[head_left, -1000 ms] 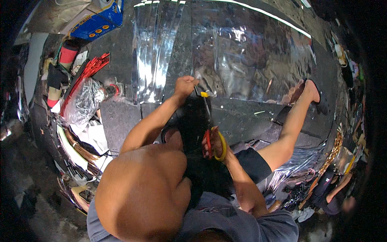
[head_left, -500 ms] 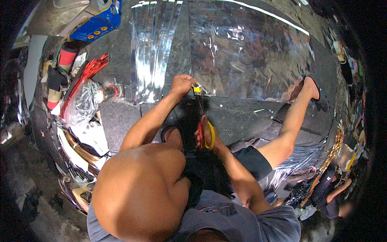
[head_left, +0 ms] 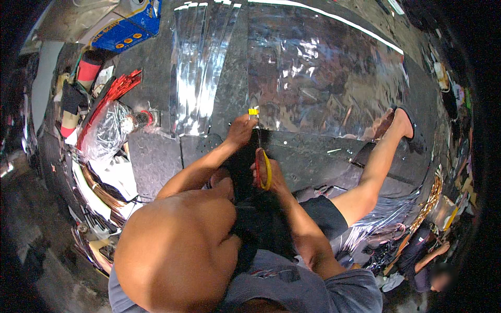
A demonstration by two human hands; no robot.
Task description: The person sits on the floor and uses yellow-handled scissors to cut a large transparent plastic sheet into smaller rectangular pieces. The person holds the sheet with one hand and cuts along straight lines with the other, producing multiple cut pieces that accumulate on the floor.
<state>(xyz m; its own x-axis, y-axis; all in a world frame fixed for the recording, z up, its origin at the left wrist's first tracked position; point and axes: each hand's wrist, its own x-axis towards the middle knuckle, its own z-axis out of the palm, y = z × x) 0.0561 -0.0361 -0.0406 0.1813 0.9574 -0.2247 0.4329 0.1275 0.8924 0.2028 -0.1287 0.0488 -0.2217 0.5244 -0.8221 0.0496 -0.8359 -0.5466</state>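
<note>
A large, shiny clear plastic sheet [head_left: 323, 73] lies on the dark floor mat ahead of me. My left hand [head_left: 241, 130] is closed at its near left corner, with thumb and fingers pinching the edge. Just beyond those fingertips, a small yellow piece [head_left: 253, 111] lies at the sheet's left edge; its kind is unclear. My right hand [head_left: 269, 172] is wrapped round scissors [head_left: 266, 169] with one red and one yellow handle. Their blades point away from me toward the pinched corner, and the tips are hard to make out. Several cut clear strips [head_left: 195, 78] lie left of the sheet.
At the left are a red bundle of thin strips [head_left: 117, 86], a clear plastic bag [head_left: 102, 130] and a blue box [head_left: 130, 34]. My bare foot [head_left: 402, 122] is beside the sheet's right corner. Grey strips [head_left: 381, 208] lie at the right; another person [head_left: 422, 255] sits behind them.
My left hand has come nearer to me, from beside the yellow piece to just below it. The scissors' handles have drawn closer together. The whole view has shifted slightly.
</note>
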